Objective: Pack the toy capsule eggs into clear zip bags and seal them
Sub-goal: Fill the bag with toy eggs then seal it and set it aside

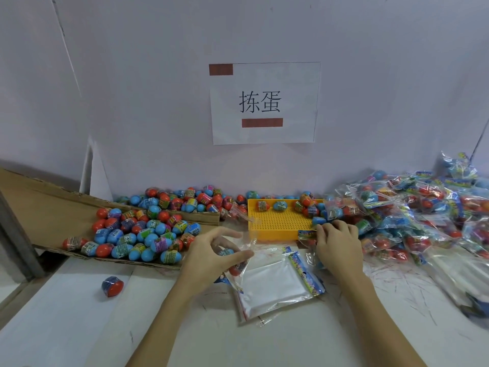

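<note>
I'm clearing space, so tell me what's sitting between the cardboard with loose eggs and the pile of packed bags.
In the head view, a yellow perforated tray with a few capsule eggs on it lies between them.

A pale lilac wall [158,75] filled the upper view. Taped at its centre was a white paper sign [264,103] with two black characters and two brown-red bars. Below the sign ran the white tabletop [79,327], scuffed with red scribbles toward the right. Lighting was even and soft.
</note>
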The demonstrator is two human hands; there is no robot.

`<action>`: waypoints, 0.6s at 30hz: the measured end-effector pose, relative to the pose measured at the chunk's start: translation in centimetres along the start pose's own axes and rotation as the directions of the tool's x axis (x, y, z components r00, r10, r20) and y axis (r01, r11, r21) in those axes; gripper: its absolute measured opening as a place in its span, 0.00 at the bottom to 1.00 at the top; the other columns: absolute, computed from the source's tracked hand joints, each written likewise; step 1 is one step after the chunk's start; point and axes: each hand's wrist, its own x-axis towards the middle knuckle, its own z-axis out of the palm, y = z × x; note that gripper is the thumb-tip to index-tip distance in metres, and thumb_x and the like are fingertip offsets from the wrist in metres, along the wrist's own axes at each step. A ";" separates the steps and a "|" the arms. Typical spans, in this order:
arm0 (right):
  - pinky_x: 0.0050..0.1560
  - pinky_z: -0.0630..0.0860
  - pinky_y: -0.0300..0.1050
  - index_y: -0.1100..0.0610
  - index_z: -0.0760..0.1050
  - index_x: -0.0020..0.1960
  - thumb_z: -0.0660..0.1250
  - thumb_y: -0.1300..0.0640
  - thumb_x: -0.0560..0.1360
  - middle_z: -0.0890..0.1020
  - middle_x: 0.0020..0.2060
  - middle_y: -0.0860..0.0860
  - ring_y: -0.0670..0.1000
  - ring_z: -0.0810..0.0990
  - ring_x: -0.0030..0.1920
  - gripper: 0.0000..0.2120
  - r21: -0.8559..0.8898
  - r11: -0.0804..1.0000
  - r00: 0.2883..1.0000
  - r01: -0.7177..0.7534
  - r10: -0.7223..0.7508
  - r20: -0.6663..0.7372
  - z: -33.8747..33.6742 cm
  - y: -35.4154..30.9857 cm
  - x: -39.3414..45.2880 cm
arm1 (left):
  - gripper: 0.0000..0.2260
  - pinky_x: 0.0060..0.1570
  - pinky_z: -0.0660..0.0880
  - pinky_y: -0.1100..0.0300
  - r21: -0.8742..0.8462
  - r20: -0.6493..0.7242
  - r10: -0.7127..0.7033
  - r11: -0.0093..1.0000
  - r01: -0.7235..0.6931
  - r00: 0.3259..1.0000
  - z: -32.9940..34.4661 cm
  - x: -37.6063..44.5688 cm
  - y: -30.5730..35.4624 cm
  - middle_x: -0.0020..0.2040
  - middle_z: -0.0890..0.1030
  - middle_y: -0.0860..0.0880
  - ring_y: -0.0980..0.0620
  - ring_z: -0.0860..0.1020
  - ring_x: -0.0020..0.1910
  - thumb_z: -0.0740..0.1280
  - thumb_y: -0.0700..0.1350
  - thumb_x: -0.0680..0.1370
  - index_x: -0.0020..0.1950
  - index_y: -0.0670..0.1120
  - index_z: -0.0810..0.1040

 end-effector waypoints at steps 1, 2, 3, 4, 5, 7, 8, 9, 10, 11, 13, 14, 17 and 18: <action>0.63 0.70 0.54 0.57 0.81 0.62 0.56 0.49 0.85 0.79 0.64 0.55 0.59 0.69 0.66 0.19 -0.013 1.000 1.000 -0.004 0.004 0.003 0.3 -0.1 0.1 | 0.26 0.50 0.83 0.43 0.001 0.002 -0.001 1.000 0.001 1.000 0.0 0.0 0.0 0.42 0.87 0.57 0.52 0.85 0.45 0.79 0.63 0.61 0.55 0.56 0.82; 0.62 0.70 0.54 0.57 0.81 0.61 0.55 0.49 0.85 0.79 0.63 0.55 0.59 0.70 0.65 0.19 -0.023 1.000 1.000 -0.004 0.004 0.001 0.5 -0.2 0.2 | 0.26 0.50 0.83 0.43 0.003 0.004 -0.003 1.000 0.003 1.000 0.0 -0.1 0.0 0.42 0.87 0.57 0.52 0.85 0.45 0.79 0.63 0.61 0.55 0.56 0.82; 0.62 0.69 0.53 0.58 0.81 0.60 0.55 0.49 0.86 0.80 0.62 0.56 0.59 0.70 0.63 0.19 -0.022 1.000 1.000 -0.001 0.001 -0.009 0.7 -0.4 0.3 | 0.26 0.50 0.84 0.42 0.005 0.004 -0.007 1.000 0.007 1.000 0.0 -0.1 0.0 0.42 0.87 0.57 0.52 0.85 0.45 0.79 0.64 0.61 0.55 0.56 0.82; 0.61 0.69 0.53 0.58 0.81 0.60 0.56 0.50 0.85 0.80 0.61 0.56 0.59 0.71 0.62 0.18 -0.005 1.000 1.000 0.001 -0.001 -0.029 0.7 -0.5 0.3 | 0.26 0.49 0.84 0.42 0.005 0.005 -0.010 1.000 0.010 1.000 0.1 -0.2 0.0 0.42 0.87 0.57 0.52 0.85 0.45 0.79 0.64 0.61 0.55 0.56 0.82; 0.61 0.68 0.53 0.57 0.81 0.61 0.57 0.51 0.85 0.80 0.61 0.56 0.59 0.71 0.61 0.17 0.021 1.000 0.998 0.003 -0.002 -0.057 0.7 -0.7 0.3 | 0.27 0.49 0.83 0.42 0.004 0.006 -0.014 1.000 0.014 1.000 0.1 -0.2 0.0 0.42 0.87 0.57 0.51 0.85 0.45 0.79 0.65 0.60 0.55 0.56 0.82; 0.60 0.67 0.54 0.55 0.81 0.62 0.61 0.52 0.83 0.80 0.60 0.56 0.59 0.72 0.60 0.13 0.059 0.998 0.990 0.021 -0.013 -0.139 0.4 -1.3 -0.1 | 0.28 0.50 0.83 0.42 0.013 0.009 -0.015 1.000 0.015 1.000 0.2 -0.2 0.1 0.42 0.87 0.57 0.52 0.85 0.46 0.78 0.66 0.59 0.55 0.57 0.82; 0.59 0.67 0.54 0.54 0.80 0.62 0.64 0.53 0.83 0.79 0.58 0.56 0.60 0.72 0.59 0.12 0.095 0.994 0.983 0.046 -0.028 -0.183 0.2 -1.6 -0.3 | 0.28 0.50 0.83 0.42 0.018 0.014 -0.013 1.000 0.013 1.000 0.2 -0.1 0.1 0.42 0.87 0.58 0.52 0.85 0.46 0.78 0.67 0.58 0.55 0.57 0.82; 0.56 0.69 0.53 0.54 0.79 0.62 0.66 0.54 0.82 0.78 0.56 0.57 0.59 0.73 0.57 0.11 0.164 0.982 0.973 0.092 -0.054 -0.224 0.0 -2.1 -0.5 | 0.29 0.50 0.83 0.42 0.021 0.020 -0.011 1.000 0.011 1.000 0.3 -0.2 0.2 0.42 0.87 0.58 0.52 0.85 0.46 0.77 0.68 0.58 0.55 0.58 0.82; 0.53 0.71 0.48 0.54 0.78 0.62 0.67 0.56 0.81 0.77 0.54 0.57 0.58 0.74 0.54 0.10 0.259 0.954 0.963 0.154 -0.086 -0.255 -0.3 -2.5 -0.8 | 0.29 0.50 0.83 0.43 0.022 0.025 -0.007 1.000 0.007 1.000 0.3 -0.1 0.2 0.42 0.87 0.58 0.53 0.85 0.46 0.78 0.67 0.58 0.55 0.58 0.82; 0.49 0.72 0.41 0.53 0.77 0.62 0.67 0.58 0.81 0.77 0.53 0.55 0.56 0.76 0.52 0.10 0.368 0.905 0.956 0.216 -0.119 -0.269 -0.8 -3.1 -1.0 | 0.28 0.50 0.84 0.44 0.021 0.026 -0.004 1.000 0.004 1.000 0.3 -0.2 0.2 0.42 0.87 0.58 0.53 0.85 0.45 0.78 0.67 0.59 0.55 0.58 0.81; 0.41 0.73 0.31 0.49 0.75 0.62 0.65 0.59 0.82 0.78 0.50 0.50 0.47 0.78 0.49 0.10 0.568 0.761 0.947 0.312 -0.202 -0.250 -1.8 -4.3 -1.9 | 0.27 0.49 0.84 0.46 0.025 0.020 0.002 1.000 -0.002 1.000 0.4 -0.2 0.2 0.42 0.87 0.59 0.53 0.85 0.44 0.78 0.66 0.60 0.56 0.58 0.81; 0.41 0.74 0.31 0.48 0.75 0.63 0.65 0.59 0.83 0.79 0.50 0.48 0.45 0.79 0.48 0.11 0.639 0.687 0.938 0.346 -0.253 -0.236 -2.3 -5.0 -2.5 | 0.27 0.49 0.84 0.46 0.030 0.016 0.008 1.000 -0.009 1.000 0.4 -0.2 0.2 0.42 0.87 0.58 0.53 0.85 0.44 0.78 0.65 0.60 0.56 0.58 0.81; 0.42 0.79 0.36 0.48 0.73 0.67 0.69 0.60 0.80 0.80 0.47 0.42 0.46 0.81 0.47 0.17 0.773 0.524 0.919 0.359 -0.345 -0.192 -3.1 -7.1 -4.3 | 0.25 0.47 0.83 0.50 0.054 0.011 0.037 0.998 -0.037 0.999 0.5 -0.4 0.2 0.41 0.87 0.58 0.54 0.84 0.42 0.80 0.63 0.62 0.56 0.58 0.81; 0.43 0.80 0.39 0.49 0.72 0.66 0.71 0.60 0.79 0.80 0.48 0.41 0.47 0.82 0.49 0.18 0.802 0.486 0.916 0.348 -0.357 -0.181 -3.2 -7.8 -4.7 | 0.24 0.46 0.83 0.51 0.066 0.012 0.049 0.997 -0.050 0.999 0.6 -0.5 0.2 0.41 0.87 0.57 0.55 0.84 0.41 0.81 0.60 0.64 0.57 0.58 0.81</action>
